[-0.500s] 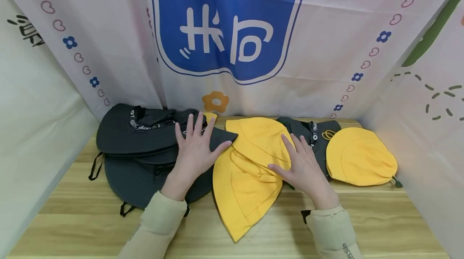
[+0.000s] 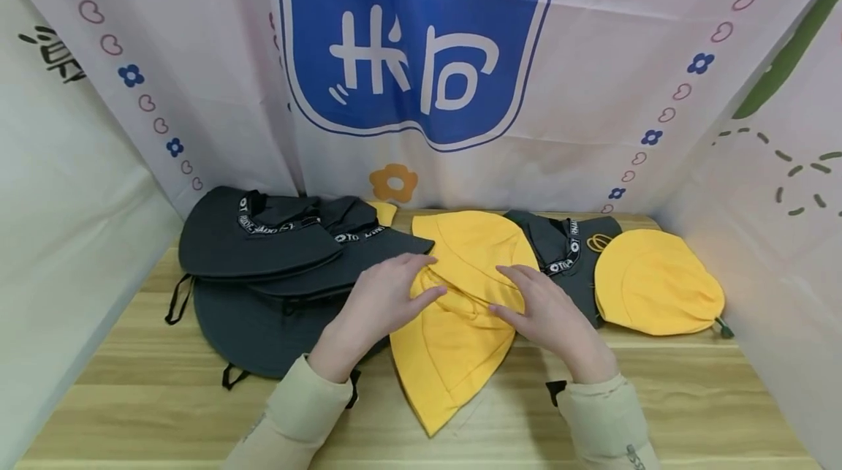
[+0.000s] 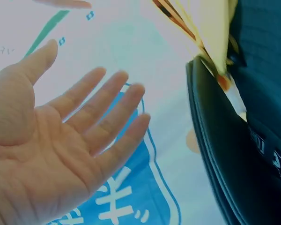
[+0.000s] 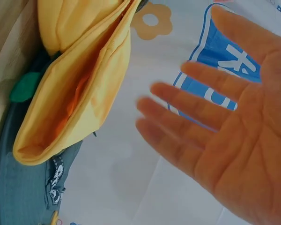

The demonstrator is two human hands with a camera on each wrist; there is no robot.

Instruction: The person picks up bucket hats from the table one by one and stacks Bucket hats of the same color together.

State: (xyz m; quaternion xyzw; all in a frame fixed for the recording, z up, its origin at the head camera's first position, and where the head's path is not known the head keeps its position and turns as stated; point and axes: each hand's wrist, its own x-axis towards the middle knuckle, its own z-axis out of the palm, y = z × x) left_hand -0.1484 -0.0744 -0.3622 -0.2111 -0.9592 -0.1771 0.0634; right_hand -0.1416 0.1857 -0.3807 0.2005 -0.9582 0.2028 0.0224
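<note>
Pale wood-grained boards (image 2: 697, 411) are running beneath everything, with a white printed cloth backdrop (image 2: 612, 90) hanging behind. On my left hand (image 2: 381, 298) and right hand (image 2: 542, 309) the fingers are lying straight and relaxed, a little spread, and gripping nothing; both wrist views are showing bare palms. My hands are facing each other above the bright yellow cloth hat (image 2: 467, 364), which is lying folded at the middle of the row, a pointed brim reaching toward me; whether its upper fold is belonging to a second hat I cannot tell. For handling it well, I am judging that I should be smoothing from both sides with flat, even pressure, and minding the dark brim tip at its upper left. Just beside, on my left, the stacked dark grey-green fabric hats (image 2: 263, 247) are overlapping, a scrap of yellow cloth (image 2: 383, 213) peeping out behind. On my right, a single dark grey-green fabric hat (image 2: 582, 283) is lying partly under a round yellow cloth cap (image 2: 658, 283). Black bands on the dark hats are carrying white capitals; I am making out OT and perhaps RNA, the rest being hidden. Farther off, a blue shield emblem (image 2: 395, 2) is bearing big white characters I cannot read surely, while grey lettering on my beige right sleeve (image 2: 601, 411) is staying too small.
</note>
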